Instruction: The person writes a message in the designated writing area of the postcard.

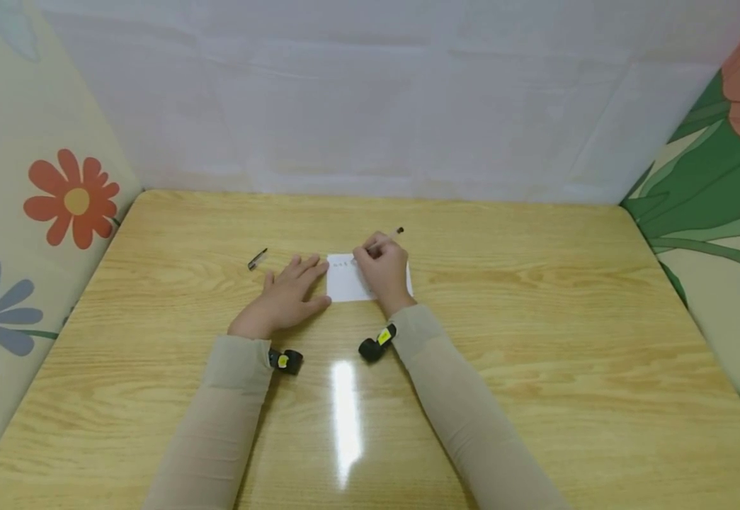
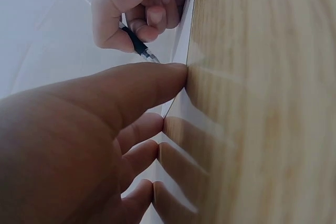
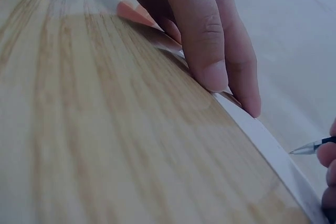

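A white sheet of paper [image 1: 347, 286] lies on the wooden table, with a short row of small dark marks near its top left. My right hand [image 1: 385, 269] pinches a pen [image 2: 137, 40] with a clear barrel and a black grip, its tip down at the paper and its back end slanting up to the right. In the right wrist view the pen's metal tip [image 3: 302, 149] points at the sheet. My left hand [image 1: 289, 294] lies spread at the sheet's left side, thumb and fingertips touching the paper's edge and the table.
A pen cap [image 1: 258, 259] lies on the table [image 1: 535, 319] beyond the left hand. Dark devices are strapped to both wrists. A white sheet hangs behind the table's far edge, and flower-patterned panels stand at left and right.
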Action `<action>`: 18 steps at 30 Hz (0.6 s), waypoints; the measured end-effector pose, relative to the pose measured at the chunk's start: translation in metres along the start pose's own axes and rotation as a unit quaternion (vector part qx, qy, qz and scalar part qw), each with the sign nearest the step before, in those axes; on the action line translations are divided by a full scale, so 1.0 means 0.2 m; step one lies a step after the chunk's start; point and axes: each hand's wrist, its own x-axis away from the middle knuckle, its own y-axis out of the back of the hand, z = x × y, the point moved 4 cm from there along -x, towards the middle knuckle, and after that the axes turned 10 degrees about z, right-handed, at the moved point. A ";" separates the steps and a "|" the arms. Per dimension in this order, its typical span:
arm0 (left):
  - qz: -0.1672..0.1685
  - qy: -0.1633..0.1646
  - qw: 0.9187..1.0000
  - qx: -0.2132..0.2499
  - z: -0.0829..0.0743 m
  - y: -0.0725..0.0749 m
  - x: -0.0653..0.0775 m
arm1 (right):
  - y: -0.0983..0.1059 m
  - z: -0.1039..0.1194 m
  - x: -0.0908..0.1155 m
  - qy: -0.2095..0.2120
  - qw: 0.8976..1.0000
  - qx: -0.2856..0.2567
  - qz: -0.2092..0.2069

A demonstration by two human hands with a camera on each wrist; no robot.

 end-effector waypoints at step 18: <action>-0.001 -0.003 1.000 0.003 0.00 0.00 0.00 | -0.01 -0.01 0.00 -0.009 1.000 -0.007 0.017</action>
